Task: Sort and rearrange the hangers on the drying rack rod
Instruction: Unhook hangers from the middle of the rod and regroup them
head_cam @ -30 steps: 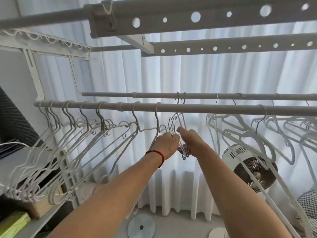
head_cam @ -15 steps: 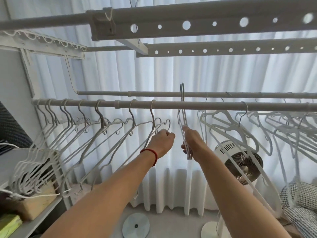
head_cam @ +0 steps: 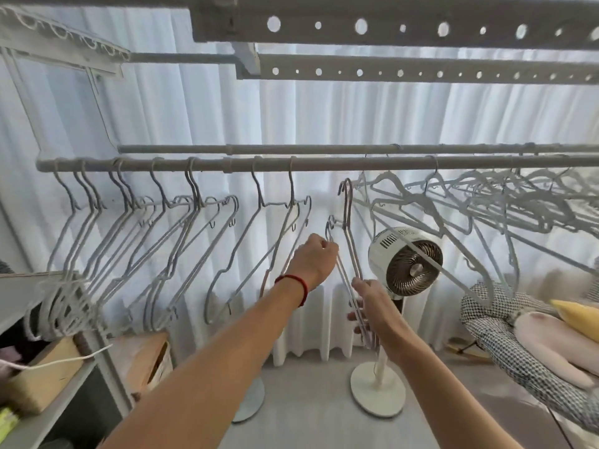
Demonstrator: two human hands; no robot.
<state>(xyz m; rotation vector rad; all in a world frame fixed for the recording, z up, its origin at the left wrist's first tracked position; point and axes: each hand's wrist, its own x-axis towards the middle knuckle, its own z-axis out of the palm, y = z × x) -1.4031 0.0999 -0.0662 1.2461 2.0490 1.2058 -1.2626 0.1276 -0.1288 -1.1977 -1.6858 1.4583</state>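
A grey rod (head_cam: 324,163) runs across the view, with a second rod (head_cam: 324,148) just behind it. Several thin white wire hangers (head_cam: 168,228) hang along the near rod's left half. Several thicker white plastic hangers (head_cam: 486,202) crowd its right half. Below the rod's middle, off the rod, are two thin hangers. My left hand (head_cam: 316,260) pinches the neck of one thin hanger (head_cam: 330,226). My right hand (head_cam: 372,306) grips the other thin hanger (head_cam: 350,234) lower down, its hook just under the rod.
A white standing fan (head_cam: 405,264) stands right behind my right hand. Perforated rack bars (head_cam: 389,27) run overhead. A shelf with cardboard boxes (head_cam: 42,384) is at the left. A checkered cushion with pillows (head_cam: 518,345) lies at the right. White curtains hang behind.
The two thin hangers came off the rod and dropped below it. My hands moved down and apart, each holding one. The camera tilted down, showing more floor.
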